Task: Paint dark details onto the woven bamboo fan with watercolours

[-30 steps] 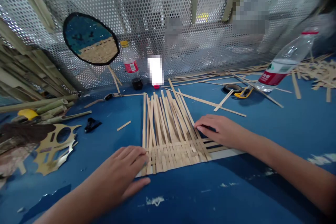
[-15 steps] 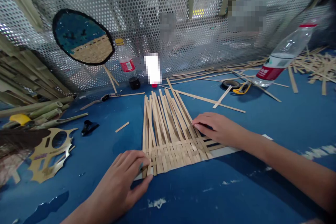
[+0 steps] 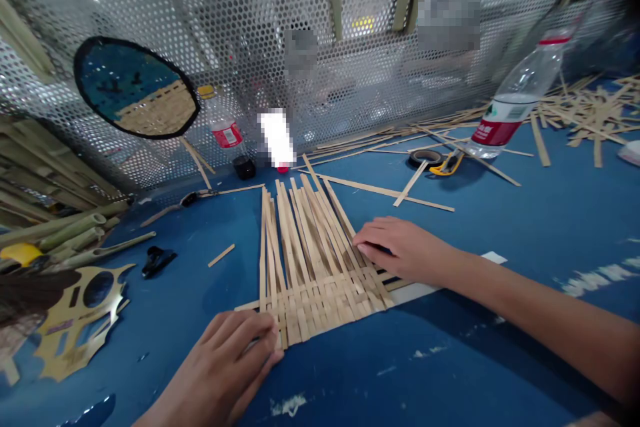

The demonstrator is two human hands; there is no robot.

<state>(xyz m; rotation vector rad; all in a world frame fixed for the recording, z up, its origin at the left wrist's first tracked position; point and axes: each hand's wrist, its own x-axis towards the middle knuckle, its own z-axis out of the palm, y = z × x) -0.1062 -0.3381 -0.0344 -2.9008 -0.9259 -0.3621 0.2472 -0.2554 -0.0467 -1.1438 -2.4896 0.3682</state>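
A partly woven mat of bamboo strips point(image 3: 310, 260) lies flat on the blue table point(image 3: 525, 213), its long strips fanning away from me. My left hand point(image 3: 225, 360) rests at the mat's near left corner, fingers curled with the tips pressed on the strip ends. My right hand point(image 3: 400, 247) lies palm down on the mat's right edge, fingers together, pressing the outer strips. A white strip point(image 3: 450, 277) sticks out from under the mat to the right, beneath my forearm.
Loose bamboo strips point(image 3: 380, 190) lie beyond the mat and a pile of strips point(image 3: 590, 113) sits far right. A tilted plastic bottle point(image 3: 515, 100), tape roll point(image 3: 425, 158), small bottle point(image 3: 225, 130), woven fan point(image 3: 135, 90), bamboo poles point(image 3: 75, 233), black clip point(image 3: 155, 259) and a perforated metal wall point(image 3: 350, 67) surround it.
My left hand has slid nearer along the mat's left corner, its fingers curling in more. The right hand stays on the mat's right edge. The view has shifted.
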